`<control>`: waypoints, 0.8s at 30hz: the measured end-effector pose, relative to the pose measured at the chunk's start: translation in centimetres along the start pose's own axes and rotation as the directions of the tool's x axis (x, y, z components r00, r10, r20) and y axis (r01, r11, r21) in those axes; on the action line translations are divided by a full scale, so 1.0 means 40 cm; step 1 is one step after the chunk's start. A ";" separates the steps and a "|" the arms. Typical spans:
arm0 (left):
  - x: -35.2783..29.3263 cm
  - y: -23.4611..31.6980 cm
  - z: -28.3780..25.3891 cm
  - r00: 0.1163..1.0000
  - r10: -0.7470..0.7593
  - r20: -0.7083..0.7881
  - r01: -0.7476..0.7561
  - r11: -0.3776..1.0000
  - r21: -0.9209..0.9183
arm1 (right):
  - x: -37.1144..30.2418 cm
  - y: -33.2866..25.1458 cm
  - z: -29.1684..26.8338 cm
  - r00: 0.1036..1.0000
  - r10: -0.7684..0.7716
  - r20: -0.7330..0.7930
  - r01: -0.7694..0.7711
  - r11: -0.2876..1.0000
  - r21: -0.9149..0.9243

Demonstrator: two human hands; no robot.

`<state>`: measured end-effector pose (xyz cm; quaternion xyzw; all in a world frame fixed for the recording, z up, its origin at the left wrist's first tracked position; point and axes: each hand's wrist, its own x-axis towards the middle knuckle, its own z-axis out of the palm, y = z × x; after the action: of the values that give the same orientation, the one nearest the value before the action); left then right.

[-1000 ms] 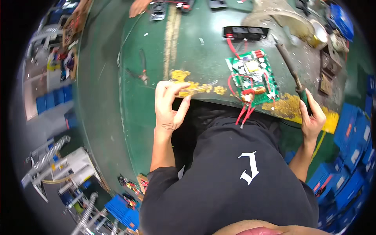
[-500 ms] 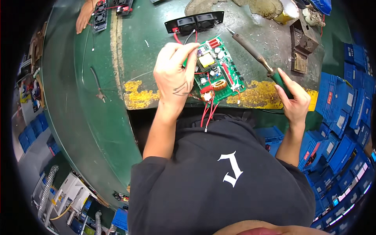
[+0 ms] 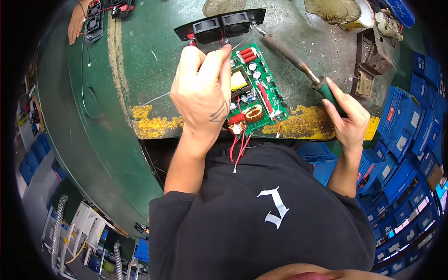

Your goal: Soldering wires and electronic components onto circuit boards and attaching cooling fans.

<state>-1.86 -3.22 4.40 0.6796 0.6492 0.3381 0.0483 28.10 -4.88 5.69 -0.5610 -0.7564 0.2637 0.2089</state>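
Note:
My right hand (image 3: 351, 119) is closed around the green handle of a soldering iron (image 3: 291, 56). The iron's tip is at the metal terminal on the right end of a black panel with two fans (image 3: 220, 28). My left hand (image 3: 201, 93) pinches a thin grey solder wire (image 3: 241, 43), whose free end reaches up to that tip; its tail runs off to the left. Partly behind my left hand lies a green circuit board (image 3: 259, 88) with a yellow transformer, copper coils and red wires hanging over the table's edge. A red wire joins the panel's left end.
Another person's hand (image 3: 75, 23) rests at the far left beside more fan units (image 3: 94, 21). A rusty metal stand (image 3: 373, 53) and a brown sponge-like pad (image 3: 333, 10) are at the back right. Blue bins (image 3: 396, 121) are stacked to the right. A tool (image 3: 95, 100) lies blurred on the left.
The iron's tip has come up to the fan panel's right end, and the solder wire now extends toward it from my left hand. The whole view has shifted slightly.

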 end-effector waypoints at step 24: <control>0.000 0.003 0.006 1.000 -0.017 0.014 0.017 1.000 0.011 | 0.009 0.005 0.007 1.000 0.013 0.022 -0.013 1.000 0.010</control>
<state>-1.62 -3.15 4.29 0.6769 0.6563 0.3291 0.0520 27.97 -4.52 5.37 -0.5620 -0.7536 0.2750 0.2014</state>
